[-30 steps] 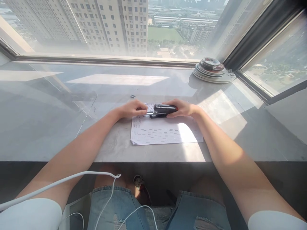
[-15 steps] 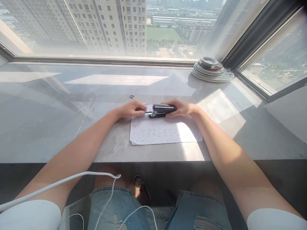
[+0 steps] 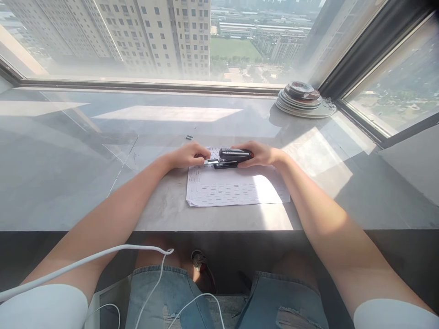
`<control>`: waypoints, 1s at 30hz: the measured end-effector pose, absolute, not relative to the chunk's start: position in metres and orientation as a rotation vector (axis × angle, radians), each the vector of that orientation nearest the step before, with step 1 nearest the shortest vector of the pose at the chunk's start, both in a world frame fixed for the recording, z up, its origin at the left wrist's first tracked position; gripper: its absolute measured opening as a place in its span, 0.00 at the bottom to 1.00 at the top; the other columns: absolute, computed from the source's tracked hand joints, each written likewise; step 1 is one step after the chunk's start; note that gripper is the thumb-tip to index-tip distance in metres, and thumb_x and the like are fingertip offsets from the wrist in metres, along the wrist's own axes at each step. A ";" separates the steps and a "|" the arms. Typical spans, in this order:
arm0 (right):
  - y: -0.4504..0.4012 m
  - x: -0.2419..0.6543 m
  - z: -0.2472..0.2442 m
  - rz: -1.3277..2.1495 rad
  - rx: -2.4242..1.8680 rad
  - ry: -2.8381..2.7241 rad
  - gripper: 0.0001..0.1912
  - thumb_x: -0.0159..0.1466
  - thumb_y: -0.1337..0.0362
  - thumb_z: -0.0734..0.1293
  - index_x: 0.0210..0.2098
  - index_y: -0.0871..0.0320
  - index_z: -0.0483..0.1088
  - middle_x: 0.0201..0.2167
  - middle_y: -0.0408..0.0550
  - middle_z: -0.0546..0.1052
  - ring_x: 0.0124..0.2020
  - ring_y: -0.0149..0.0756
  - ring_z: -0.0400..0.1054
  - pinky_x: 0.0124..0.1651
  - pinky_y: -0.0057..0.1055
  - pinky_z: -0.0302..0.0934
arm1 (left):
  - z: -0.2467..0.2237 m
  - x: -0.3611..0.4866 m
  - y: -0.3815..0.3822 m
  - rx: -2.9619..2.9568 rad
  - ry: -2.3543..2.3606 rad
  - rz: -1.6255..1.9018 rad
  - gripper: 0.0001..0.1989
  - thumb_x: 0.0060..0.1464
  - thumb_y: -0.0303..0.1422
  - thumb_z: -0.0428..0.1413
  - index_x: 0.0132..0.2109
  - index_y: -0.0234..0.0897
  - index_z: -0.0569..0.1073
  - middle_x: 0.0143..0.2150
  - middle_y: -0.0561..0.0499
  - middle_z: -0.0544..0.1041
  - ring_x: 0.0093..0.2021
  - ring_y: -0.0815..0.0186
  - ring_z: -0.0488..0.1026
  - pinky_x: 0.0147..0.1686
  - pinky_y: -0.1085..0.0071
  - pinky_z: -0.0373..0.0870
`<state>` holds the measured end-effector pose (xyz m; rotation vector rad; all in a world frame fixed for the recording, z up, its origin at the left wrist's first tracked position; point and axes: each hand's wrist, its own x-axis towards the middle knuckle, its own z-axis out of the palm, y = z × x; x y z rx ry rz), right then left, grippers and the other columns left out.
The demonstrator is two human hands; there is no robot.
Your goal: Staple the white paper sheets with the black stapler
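A black stapler (image 3: 236, 154) lies over the printed paper sheets (image 3: 236, 189), its upper arm raised from its base. My right hand (image 3: 258, 153) is closed round the stapler's right end. From its left end a narrow metal staple tray (image 3: 211, 161) sticks out. At the end of that tray my left hand (image 3: 190, 154) is closed, thumb and fingers pinched together. Whatever lies between those fingertips besides the tray is too small to make out. Two short strips of staples (image 3: 189, 137) rest on the counter beyond my left hand.
A stack of plates (image 3: 302, 101) stands at the back right of the grey counter (image 3: 161, 208), by the window frame (image 3: 356, 68). A white cable (image 3: 120, 249) crosses in front of my left arm and my lap.
Both hands keep nearly the same place on the stapler. The whole view has shifted very slightly; my left fingers have moved a touch on the tray's end.
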<state>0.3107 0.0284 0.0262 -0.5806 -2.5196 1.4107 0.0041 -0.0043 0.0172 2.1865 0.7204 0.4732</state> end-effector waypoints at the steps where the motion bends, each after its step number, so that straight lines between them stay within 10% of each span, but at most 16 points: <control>1: 0.029 0.311 0.026 1.409 -0.572 -2.519 0.27 0.62 0.57 0.73 0.59 0.56 0.72 0.47 0.43 0.79 0.43 0.36 0.69 0.44 0.29 0.63 | 0.017 0.004 -0.004 2.183 0.719 0.478 0.07 0.47 0.24 0.53 0.24 0.37 0.66 0.22 0.56 0.60 0.24 0.70 0.54 0.26 0.69 0.50; 30: 0.021 0.311 0.025 1.151 -0.643 -2.204 0.20 0.62 0.57 0.73 0.51 0.60 0.76 0.50 0.53 0.77 0.46 0.42 0.70 0.48 0.37 0.65 | 0.011 0.006 -0.004 1.790 0.910 0.883 0.10 0.63 0.34 0.47 0.44 0.35 0.69 0.22 0.56 0.66 0.22 0.70 0.60 0.25 0.74 0.58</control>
